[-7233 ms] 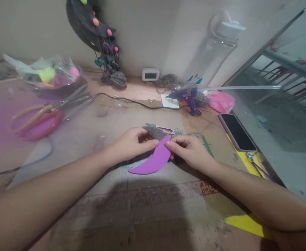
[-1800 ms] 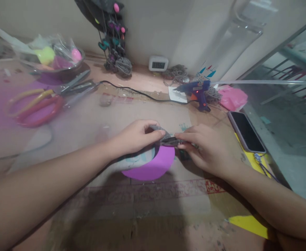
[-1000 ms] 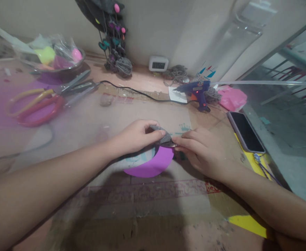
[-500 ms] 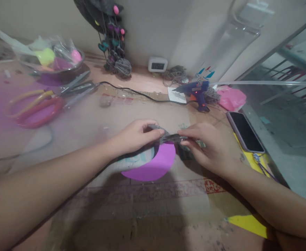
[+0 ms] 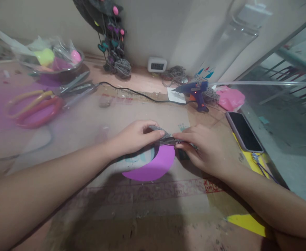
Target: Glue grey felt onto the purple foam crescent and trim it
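Near the middle of the table, my left hand (image 5: 141, 137) is closed, thumb on top, around the grey, fibrous upper part of a purple crescent (image 5: 153, 167). Its smooth purple lower part curves out below my fingers. From the right, my right hand (image 5: 197, 146) pinches a dark grey narrow piece (image 5: 167, 140) between thumb and forefinger. This piece reaches across to the grey part under my left thumb; whether it is yarn or a thin tool is unclear. More grey material shows dimly under my right palm.
Scissors (image 5: 38, 106) lie at left by a bowl (image 5: 56, 75) of bright pieces. Behind are a digital clock (image 5: 157, 65), grey yarn (image 5: 175, 75) and a corded blue glue gun (image 5: 197, 92). A phone (image 5: 244, 131) rests by the right edge. Beaded strings (image 5: 113, 42) hang against the wall.
My right hand has moved slightly left, closer to my left hand, so less of the dark grey piece shows between them. My left hand and the crescent have hardly moved.
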`<state>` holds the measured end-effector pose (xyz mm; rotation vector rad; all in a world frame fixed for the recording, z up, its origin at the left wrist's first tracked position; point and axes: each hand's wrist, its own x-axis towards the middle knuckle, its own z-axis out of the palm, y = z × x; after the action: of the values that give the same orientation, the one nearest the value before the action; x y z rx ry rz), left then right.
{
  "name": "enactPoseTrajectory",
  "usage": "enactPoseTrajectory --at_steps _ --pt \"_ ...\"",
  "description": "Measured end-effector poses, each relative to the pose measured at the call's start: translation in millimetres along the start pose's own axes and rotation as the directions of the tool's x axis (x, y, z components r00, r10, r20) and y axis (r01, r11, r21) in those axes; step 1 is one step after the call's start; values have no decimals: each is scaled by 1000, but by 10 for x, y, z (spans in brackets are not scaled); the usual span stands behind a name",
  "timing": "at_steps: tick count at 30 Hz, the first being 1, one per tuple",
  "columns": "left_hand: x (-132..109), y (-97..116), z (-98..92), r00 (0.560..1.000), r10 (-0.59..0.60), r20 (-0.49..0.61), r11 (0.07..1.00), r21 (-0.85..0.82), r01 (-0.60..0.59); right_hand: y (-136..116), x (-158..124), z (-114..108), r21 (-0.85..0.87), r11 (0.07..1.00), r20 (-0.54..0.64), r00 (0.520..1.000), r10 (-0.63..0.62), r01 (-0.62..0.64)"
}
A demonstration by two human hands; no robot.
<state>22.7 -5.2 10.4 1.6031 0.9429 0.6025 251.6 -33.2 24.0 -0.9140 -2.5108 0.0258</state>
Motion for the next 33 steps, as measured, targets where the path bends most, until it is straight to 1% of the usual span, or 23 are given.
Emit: enactPoseTrajectory --at_steps 9,15,19,25,28,33 --pt "13 -19 -4 1000 28 14 1000 -1 -28 -9 5 9 48 999 -15 1000 19 -18" --pt "1 10 -1 1000 -7 8 1000 -26 7 -47 50 -96 69 997 -78 996 44 -38" --pt "-1 9 -7 1000 -17 6 1000 -18 17 -54 78 -149 52 997 -74 996 55 -51" --pt "-6 21 -14 999 -33 17 999 -37 33 -23 79 -154 -2 998 -50 996 69 -69" --pt "-13 32 -17 999 -29 21 998 -51 30 -13 77 -147 6 998 -67 996 66 -65" --pt "-27 15 -20 999 -39 26 998 -51 40 -4 59 -110 29 997 -58 996 68 -66"
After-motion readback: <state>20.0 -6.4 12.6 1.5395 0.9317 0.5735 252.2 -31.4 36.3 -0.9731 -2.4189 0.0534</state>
